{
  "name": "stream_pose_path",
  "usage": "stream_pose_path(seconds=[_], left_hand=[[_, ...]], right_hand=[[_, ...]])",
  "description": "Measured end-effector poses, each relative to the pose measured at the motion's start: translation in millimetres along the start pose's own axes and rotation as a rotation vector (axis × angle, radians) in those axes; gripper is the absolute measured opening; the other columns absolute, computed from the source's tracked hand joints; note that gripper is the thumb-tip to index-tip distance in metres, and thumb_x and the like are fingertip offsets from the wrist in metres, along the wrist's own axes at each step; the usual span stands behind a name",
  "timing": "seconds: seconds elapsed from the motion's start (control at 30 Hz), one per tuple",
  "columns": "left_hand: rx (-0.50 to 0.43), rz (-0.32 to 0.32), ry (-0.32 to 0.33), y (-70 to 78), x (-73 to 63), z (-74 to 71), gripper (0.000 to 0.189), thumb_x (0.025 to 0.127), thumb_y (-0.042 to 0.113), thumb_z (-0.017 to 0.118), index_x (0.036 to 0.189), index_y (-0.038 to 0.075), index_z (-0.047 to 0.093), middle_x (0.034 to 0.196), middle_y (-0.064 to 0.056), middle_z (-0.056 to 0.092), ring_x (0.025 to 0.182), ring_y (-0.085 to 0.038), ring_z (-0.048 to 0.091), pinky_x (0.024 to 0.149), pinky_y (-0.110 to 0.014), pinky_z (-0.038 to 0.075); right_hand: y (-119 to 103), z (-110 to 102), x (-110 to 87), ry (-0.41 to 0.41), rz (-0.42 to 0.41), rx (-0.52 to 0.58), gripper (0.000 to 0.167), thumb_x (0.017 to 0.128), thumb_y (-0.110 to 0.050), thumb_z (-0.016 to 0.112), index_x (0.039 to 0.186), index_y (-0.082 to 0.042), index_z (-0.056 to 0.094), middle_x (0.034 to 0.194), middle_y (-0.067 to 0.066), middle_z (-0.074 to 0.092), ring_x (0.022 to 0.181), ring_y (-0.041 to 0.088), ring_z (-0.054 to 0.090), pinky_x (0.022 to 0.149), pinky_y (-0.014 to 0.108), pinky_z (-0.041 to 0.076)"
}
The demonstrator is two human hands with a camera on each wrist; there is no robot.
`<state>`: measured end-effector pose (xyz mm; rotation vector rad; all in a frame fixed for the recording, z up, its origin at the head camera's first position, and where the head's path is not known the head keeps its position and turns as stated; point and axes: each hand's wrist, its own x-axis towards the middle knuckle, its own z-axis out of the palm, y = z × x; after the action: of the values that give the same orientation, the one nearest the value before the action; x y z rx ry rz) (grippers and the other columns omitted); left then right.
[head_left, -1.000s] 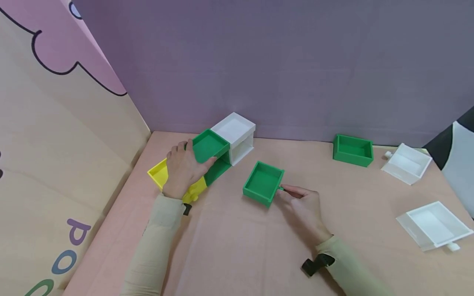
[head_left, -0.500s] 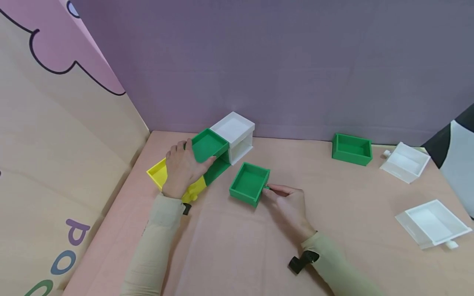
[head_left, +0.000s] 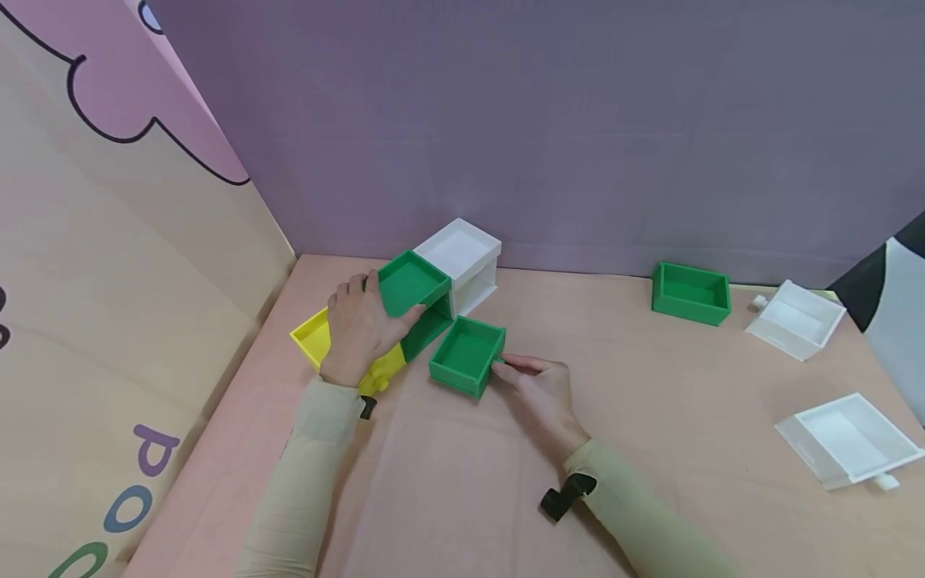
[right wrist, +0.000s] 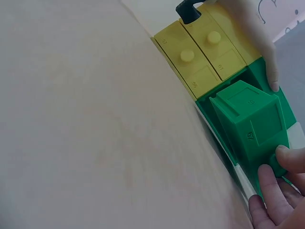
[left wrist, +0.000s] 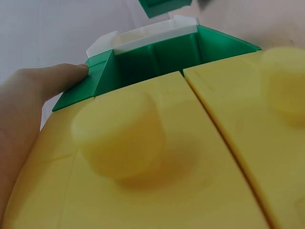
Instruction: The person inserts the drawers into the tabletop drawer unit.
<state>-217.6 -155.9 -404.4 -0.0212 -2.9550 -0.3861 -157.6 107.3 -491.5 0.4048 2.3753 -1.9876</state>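
My right hand (head_left: 538, 389) pinches the small knob of a green drawer (head_left: 466, 353), with thumb and fingers around it. The drawer hangs tilted just in front of the green section (head_left: 412, 281) of a low cabinet; in the right wrist view the drawer (right wrist: 257, 114) is close before the green opening. My left hand (head_left: 357, 333) holds the cabinet from above, its thumb along the green top edge and its fingertips bent over the far side. Beneath that hand is the yellow section (head_left: 311, 337), whose drawer fronts (right wrist: 188, 57) carry round knobs. A white section (head_left: 458, 249) adjoins the green at the other end.
At the right lie another green drawer (head_left: 691, 293), a white drawer (head_left: 798, 319) near the back, and a second white drawer (head_left: 853, 441) nearer the front. A grey-purple wall (head_left: 578, 136) borders the table at the back; a printed panel (head_left: 144, 305) stands at the left.
The right hand has carried the green drawer leftwards, up to the front of the green section. The left hand has stayed in place on the cabinet.
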Motion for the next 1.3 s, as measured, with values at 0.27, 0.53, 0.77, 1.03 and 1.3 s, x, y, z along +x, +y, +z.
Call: stream_pose_path(seconds=[0.27,0.53,0.77,1.03,1.3], left_hand=[[-0.002,-0.004,-0.015,-0.3,0.7,0.7,0.103,0.092,0.074,0.060,0.155,-0.005,0.044,0.151,-0.029,0.053,0.137,-0.047,0.051,0.116,-0.060,0.042],[-0.007,-0.013,-0.016,-0.6,0.2,1.3,0.103,0.092,0.074,0.060,0.156,-0.004,0.044,0.153,-0.029,0.052,0.139,-0.047,0.051,0.117,-0.061,0.042],[-0.014,-0.011,-0.013,0.0,1.0,0.6,0.102,0.092,0.073,0.060,0.156,-0.005,0.044,0.153,-0.030,0.052,0.139,-0.048,0.050,0.117,-0.061,0.042],[-0.009,-0.006,-0.001,0.7,0.3,0.2,0.101,0.092,0.072,0.061,0.154,-0.005,0.045,0.150,-0.030,0.053,0.136,-0.047,0.052,0.115,-0.060,0.042],[-0.011,-0.007,-0.003,0.1,0.1,0.0,0.102,0.092,0.072,0.061,0.155,-0.006,0.044,0.150,-0.030,0.053,0.136,-0.048,0.052,0.116,-0.060,0.042]], right_hand=[[-2.6,17.7,3.5,0.037,-0.013,0.041,0.027,0.089,-0.021,0.086,0.112,-0.007,0.084,0.119,0.012,0.081,0.129,0.026,0.069,0.116,0.044,0.049],[-3.9,34.7,3.4,0.058,-0.044,0.084,0.024,0.087,-0.016,0.087,0.108,-0.005,0.085,0.113,0.014,0.082,0.125,0.026,0.071,0.114,0.042,0.051],[-3.5,45.5,4.2,0.104,-0.078,0.085,0.020,0.085,-0.015,0.088,0.103,-0.006,0.086,0.107,0.012,0.083,0.118,0.024,0.073,0.108,0.037,0.051],[-5.8,56.3,4.2,0.140,-0.070,0.092,0.019,0.086,-0.016,0.089,0.103,-0.008,0.086,0.104,0.010,0.083,0.115,0.024,0.075,0.106,0.039,0.053],[-4.9,66.7,4.6,0.183,-0.067,0.113,0.018,0.086,-0.016,0.088,0.103,-0.009,0.087,0.104,0.008,0.083,0.113,0.022,0.076,0.101,0.037,0.057]])
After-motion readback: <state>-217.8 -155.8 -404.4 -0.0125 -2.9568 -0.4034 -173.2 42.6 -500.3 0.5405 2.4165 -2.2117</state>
